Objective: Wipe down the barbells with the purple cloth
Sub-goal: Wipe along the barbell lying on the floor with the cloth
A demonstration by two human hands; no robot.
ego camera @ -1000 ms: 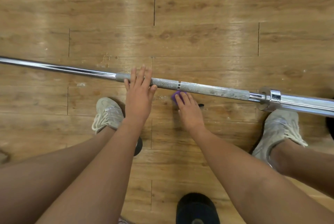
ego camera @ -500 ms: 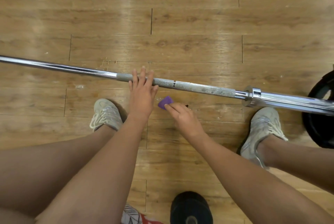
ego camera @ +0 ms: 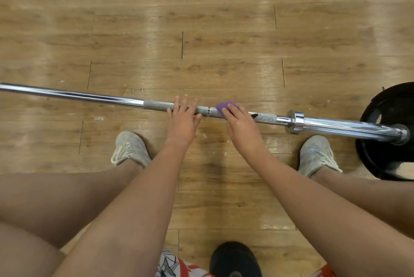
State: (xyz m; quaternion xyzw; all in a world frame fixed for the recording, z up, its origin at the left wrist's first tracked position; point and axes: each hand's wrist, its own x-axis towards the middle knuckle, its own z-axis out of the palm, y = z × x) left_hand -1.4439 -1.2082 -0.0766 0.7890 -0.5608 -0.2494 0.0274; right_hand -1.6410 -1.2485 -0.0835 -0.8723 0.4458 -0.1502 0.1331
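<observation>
Purple cloth (ego camera: 225,106) came up off floor (ego camera: 224,57) onto barbell (ego camera: 89,97), on knurled stretch. Right hand (ego camera: 241,125) clasped cloth, fingers curled over it against bar. Left hand (ego camera: 182,120) stayed flat, fingers straight, steadying bar just left of cloth. Judgement: wiping only beginning.
</observation>
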